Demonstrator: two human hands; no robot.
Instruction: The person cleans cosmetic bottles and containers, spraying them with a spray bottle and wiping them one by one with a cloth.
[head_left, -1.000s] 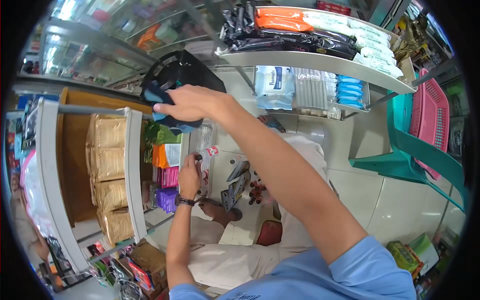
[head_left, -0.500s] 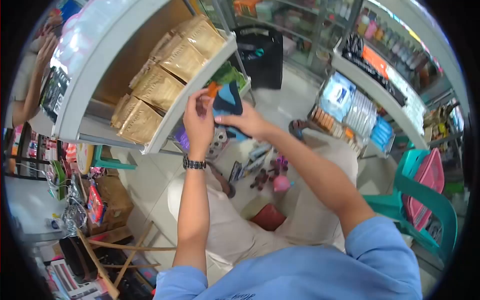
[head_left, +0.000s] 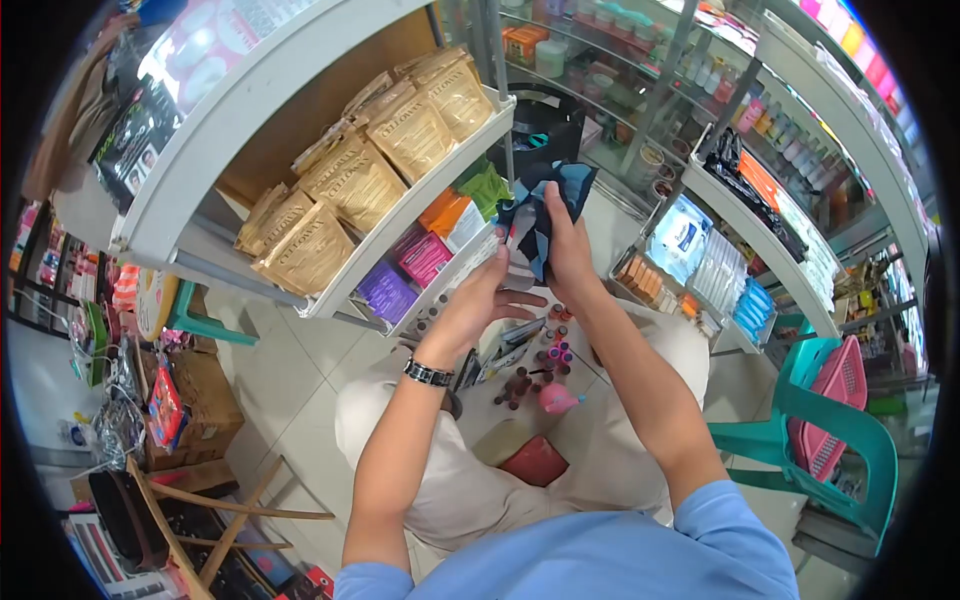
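A blue and black patterned cloth (head_left: 570,190) is bunched in my right hand (head_left: 572,255), whose thumb presses over the top of it. Below the cloth's left side shows a greyish part (head_left: 520,262); whether it belongs to the cloth or is a separate item I cannot tell. My left hand (head_left: 475,305) is just left of the cloth, thumb up and fingers spread under it, with a dark bracelet on the wrist. Between my knees, several small dark-capped bottles (head_left: 518,388) and a pink round item (head_left: 558,399) stand on the floor.
Gold packets (head_left: 350,180) fill the shelf at left, above purple packs (head_left: 385,292) and an orange pack (head_left: 443,212). A right-hand shelf holds wipes packs (head_left: 680,232). A green chair (head_left: 840,420) carries a pink basket (head_left: 828,410). At lower left lies a wooden stand (head_left: 235,515).
The cloth and my right hand have shifted right. My left hand has come lower and its fingers have spread away from the cloth. The view has turned slightly.
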